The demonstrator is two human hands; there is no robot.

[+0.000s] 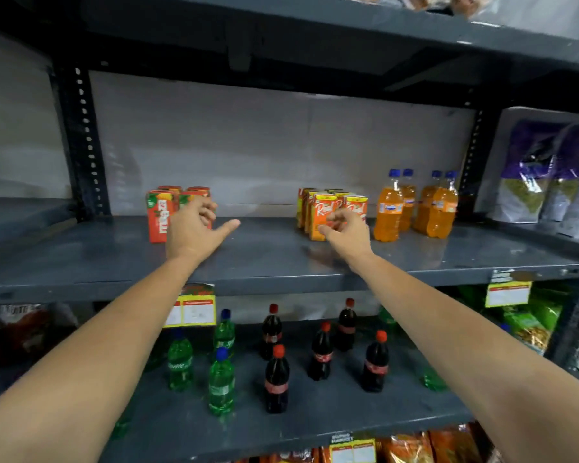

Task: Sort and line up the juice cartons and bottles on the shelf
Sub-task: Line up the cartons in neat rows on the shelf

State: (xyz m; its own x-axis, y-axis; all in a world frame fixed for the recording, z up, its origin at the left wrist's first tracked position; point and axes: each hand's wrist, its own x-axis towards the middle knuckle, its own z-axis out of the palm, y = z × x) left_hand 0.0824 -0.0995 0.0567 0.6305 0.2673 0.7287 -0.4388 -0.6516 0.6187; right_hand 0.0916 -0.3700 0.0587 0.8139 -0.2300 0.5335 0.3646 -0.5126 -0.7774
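Note:
On the grey middle shelf [268,259] stand three groups. At the left is a cluster of red-orange juice cartons [157,217]. My left hand [194,228] is in front of them, fingers spread and thumb out, holding nothing. Right of centre stands a block of orange "Real" cartons [320,213]. My right hand [346,230] hovers at their front with fingers loosely curled, nothing held. Further right stand several orange drink bottles [415,205] with blue caps, upright in two short rows.
The shelf below carries green soda bottles [219,384] and dark cola bottles [276,379], scattered upright. Purple-and-white bags [545,175] fill the bay at the right. Yellow price tags [193,309] hang from the shelf edge. A perforated upright post [84,142] stands at left.

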